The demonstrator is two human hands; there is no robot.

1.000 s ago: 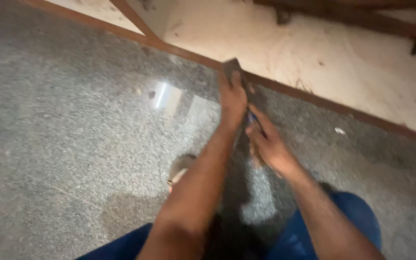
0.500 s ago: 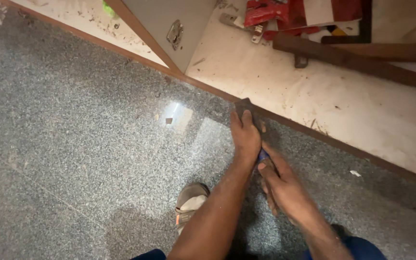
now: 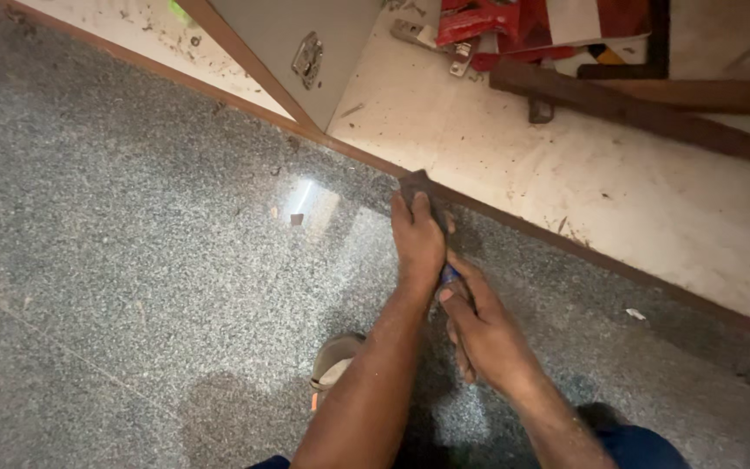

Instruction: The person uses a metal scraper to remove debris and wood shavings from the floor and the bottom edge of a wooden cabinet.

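— Saw the hands?
— Yes. Left hand (image 3: 418, 239) pressed down on a dark block (image 3: 414, 184), fingers curled over it, right beside the brown wooden strip (image 3: 566, 247).
— And the right hand (image 3: 479, 326)?
— Closed round a small blue thing (image 3: 450, 274), mostly hidden, touching the left wrist.
— Which step?
— Looked like rubbing along the edge. Probably called for a firm, steady push.
— And the floor?
— Grey speckled stone (image 3: 132, 260), smooth and shiny. Past the strip, pale and dusty.

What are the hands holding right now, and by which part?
Left hand presses down on a dark flat tool, covering its rear part. Right hand grips a blue handle just behind it.
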